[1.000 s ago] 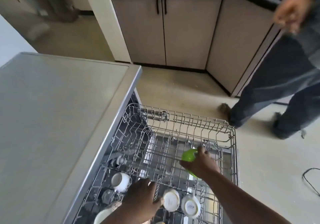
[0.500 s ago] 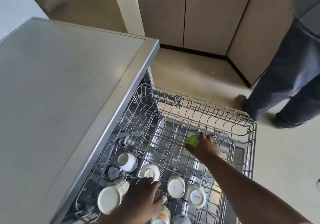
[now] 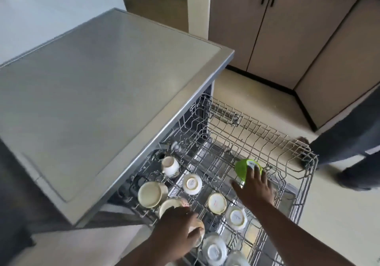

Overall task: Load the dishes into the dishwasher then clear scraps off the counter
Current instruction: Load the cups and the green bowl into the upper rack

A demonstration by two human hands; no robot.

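The pulled-out dishwasher rack holds upturned white cups and bowls. The right hand, fingers spread, touches a green bowl at the far right; the left hand grips a near cup.

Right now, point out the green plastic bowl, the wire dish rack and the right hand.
green plastic bowl (image 3: 242, 167): head view, on its upturned side wall.
wire dish rack (image 3: 267, 131): head view, on its far rim.
right hand (image 3: 254, 187): head view, on its back.

Small printed marks on the upturned bases of 2 white cups, sticker on the green bowl, all too blurred to read
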